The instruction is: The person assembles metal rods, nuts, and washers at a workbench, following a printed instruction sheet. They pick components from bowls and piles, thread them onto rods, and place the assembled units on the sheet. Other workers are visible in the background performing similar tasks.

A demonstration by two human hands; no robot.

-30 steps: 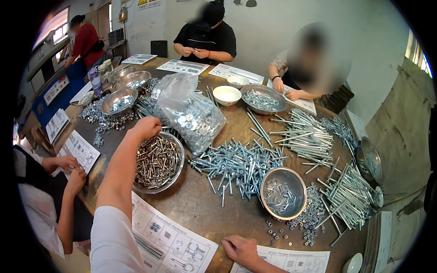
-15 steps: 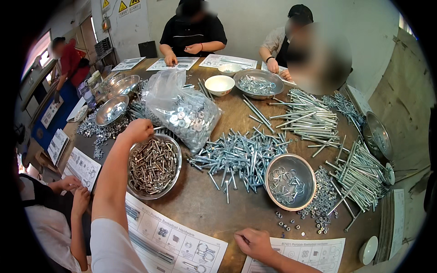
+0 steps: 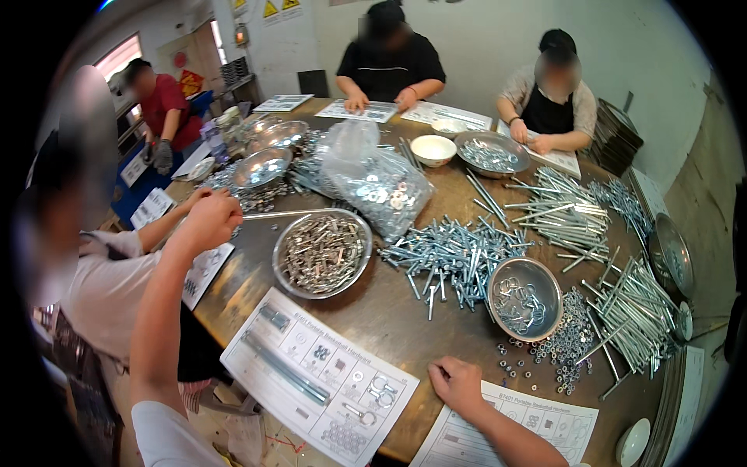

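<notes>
My left hand (image 3: 215, 219) is closed at the left side of the table. A long thin metal rod (image 3: 272, 214) runs rightward from its fingers, over to the far rim of a steel bowl (image 3: 367, 265) filled with short bolts (image 3: 323, 253). At the near edge my right hand (image 3: 457, 383) rests in a loose fist; whatever its curled fingers may hold is hidden. Beneath that wrist lies a printed picture sheet (image 3: 517, 436). Another sheet (image 3: 261, 354) with hardware pictures lies between my arms, partly over the table edge.
Blue-grey bolts (image 3: 459, 253) are heaped mid-table beside a clear bag of washers (image 3: 389, 194). A bowl of metal rings (image 3: 552, 292), loose nuts (image 3: 572, 342) and long bolts (image 3: 634, 311) occupy the right. A co-worker (image 3: 117, 296) sits close on my left; others work across the table.
My view has turned left. My left hand has moved left, away from the bolt bowl, with the rod trailing from it. The co-worker on the left now reaches forward near my hand.
</notes>
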